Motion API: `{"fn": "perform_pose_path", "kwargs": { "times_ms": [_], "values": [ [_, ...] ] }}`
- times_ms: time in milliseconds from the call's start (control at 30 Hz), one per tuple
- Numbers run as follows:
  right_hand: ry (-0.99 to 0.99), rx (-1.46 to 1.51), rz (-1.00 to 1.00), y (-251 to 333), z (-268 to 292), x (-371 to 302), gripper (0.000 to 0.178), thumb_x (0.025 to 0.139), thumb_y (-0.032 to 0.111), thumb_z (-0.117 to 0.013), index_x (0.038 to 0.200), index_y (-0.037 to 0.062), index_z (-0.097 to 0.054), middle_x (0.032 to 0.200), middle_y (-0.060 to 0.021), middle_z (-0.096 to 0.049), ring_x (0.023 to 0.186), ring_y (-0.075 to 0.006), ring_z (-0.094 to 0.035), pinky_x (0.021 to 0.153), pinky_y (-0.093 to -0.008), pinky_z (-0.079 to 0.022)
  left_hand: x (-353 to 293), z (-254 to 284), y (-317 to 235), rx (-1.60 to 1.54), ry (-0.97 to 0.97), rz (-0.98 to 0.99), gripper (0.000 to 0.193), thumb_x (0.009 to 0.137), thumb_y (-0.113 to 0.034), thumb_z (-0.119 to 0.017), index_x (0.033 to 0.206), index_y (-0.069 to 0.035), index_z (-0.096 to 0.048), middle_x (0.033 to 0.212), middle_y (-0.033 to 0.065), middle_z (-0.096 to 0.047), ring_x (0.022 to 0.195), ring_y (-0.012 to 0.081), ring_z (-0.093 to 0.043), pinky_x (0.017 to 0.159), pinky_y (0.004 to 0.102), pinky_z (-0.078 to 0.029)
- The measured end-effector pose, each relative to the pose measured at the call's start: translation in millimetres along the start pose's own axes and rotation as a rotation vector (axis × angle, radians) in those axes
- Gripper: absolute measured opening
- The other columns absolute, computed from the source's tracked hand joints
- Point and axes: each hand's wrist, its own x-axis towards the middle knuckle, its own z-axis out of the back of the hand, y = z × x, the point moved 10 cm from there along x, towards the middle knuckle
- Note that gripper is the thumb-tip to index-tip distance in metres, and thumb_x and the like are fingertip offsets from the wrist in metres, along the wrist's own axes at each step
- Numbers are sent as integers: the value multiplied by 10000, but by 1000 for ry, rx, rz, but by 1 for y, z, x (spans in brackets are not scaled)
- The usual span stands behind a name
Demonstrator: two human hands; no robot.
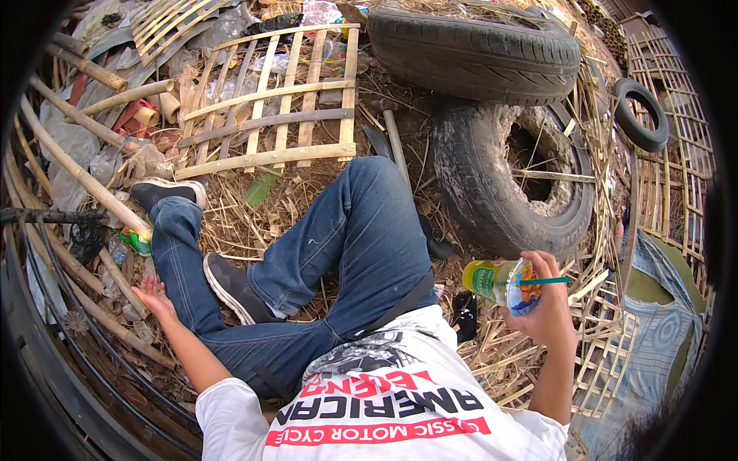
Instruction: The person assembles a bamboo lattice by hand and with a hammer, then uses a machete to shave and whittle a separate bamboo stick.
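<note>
My right hand is wrapped round a clear plastic drink cup with a yellow-green end and a coloured print. The cup lies tilted almost sideways, and a green straw sticks out of it across my fingers. Over on the left, my left hand is open with the palm up and nothing in it. It rests beside my bent leg in jeans, close to the bamboo poles.
Ahead lies a bamboo lattice panel among plastic litter. At the front right, a large tyre leans over another worn tyre. A smaller tyre lies against lattice work at the far right. Denim cloth covers the right side.
</note>
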Motion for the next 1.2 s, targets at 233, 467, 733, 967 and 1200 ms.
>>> {"fn": "perform_pose_path", "kwargs": {
  "times_ms": [233,467,733,967,1200],
  "values": [
    [-148,-116,-304,-186,-33,-54,760,573,172,-800,1247,48,-471,1174,-155,-509,1014,-305,-582,865,-392,-494,4,11,3,-29,21,38,724,946,-652,-219,1221,-40,-490,1212,110,-522,1151,237,-491,991,394,-367],
    [-282,-70,-571,-286,-89,-107,778,605,249,-800,1263,9,-460,1165,-174,-499,1062,-318,-546,905,-387,-460,7,21,-6,-44,23,3,762,924,-684,-254,1184,-27,-539,1219,116,-553,1163,230,-499,999,399,-391],
    [-484,56,-672,-334,-93,-110,761,644,274,-811,1255,-37,-481,1108,-169,-492,1005,-310,-558,867,-380,-468,4,25,-11,2,-30,-11,781,918,-691,-255,1182,-12,-538,1208,128,-570,1144,251,-528,985,403,-414],
    [-509,-8,-691,-333,-79,-96,736,671,271,-818,1238,-59,-482,1156,-180,-504,1033,-298,-553,901,-376,-444,-12,19,-14,60,-37,-29,762,931,-674,-236,1194,-17,-520,1205,131,-559,1131,248,-526,966,394,-420],
    [-338,107,-685,-311,-99,-80,997,601,248,-875,1375,-54,-323,1318,-229,-424,1177,-331,-485,1007,-391,-409,-12,28,-15,-4,-62,-12,727,936,-667,-252,1188,-40,-520,1135,97,-562,1065,221,-522,934,371,-401]
  ]
}}
